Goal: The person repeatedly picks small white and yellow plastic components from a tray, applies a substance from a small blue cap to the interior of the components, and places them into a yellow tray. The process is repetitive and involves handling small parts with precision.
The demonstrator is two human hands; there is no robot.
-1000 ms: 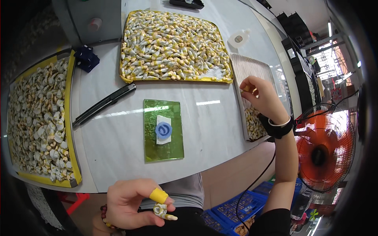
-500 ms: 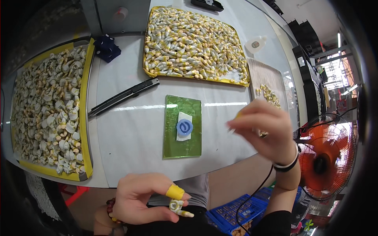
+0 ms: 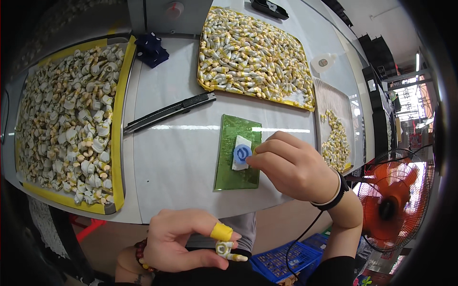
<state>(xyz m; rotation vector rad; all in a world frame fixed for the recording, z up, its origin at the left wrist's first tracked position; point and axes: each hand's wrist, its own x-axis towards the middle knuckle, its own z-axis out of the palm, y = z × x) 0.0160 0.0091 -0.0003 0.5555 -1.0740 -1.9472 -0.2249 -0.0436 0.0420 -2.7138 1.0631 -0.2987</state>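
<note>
My left hand, with yellow tape round a finger, pinches a small white-and-yellow moulded piece near the table's front edge. Its rounded part has a ring-shaped mark, and a pale tip sticks out to the right. Over the table, my right hand has its fingertips pressed together at the right side of a round blue dish. Whatever they pinch is too small to make out. The dish sits on a white pad on a green glassy plate.
Yellow-edged trays of small pieces stand at left and back. A paler tray at right holds fewer. A black utility knife, dark cloth and white bottle lie about. An orange fan is at far right.
My right hand has come down and left, from beside the right tray to the blue dish. My left hand still holds its piece. The view has shifted, moving the table rightward in the picture.
</note>
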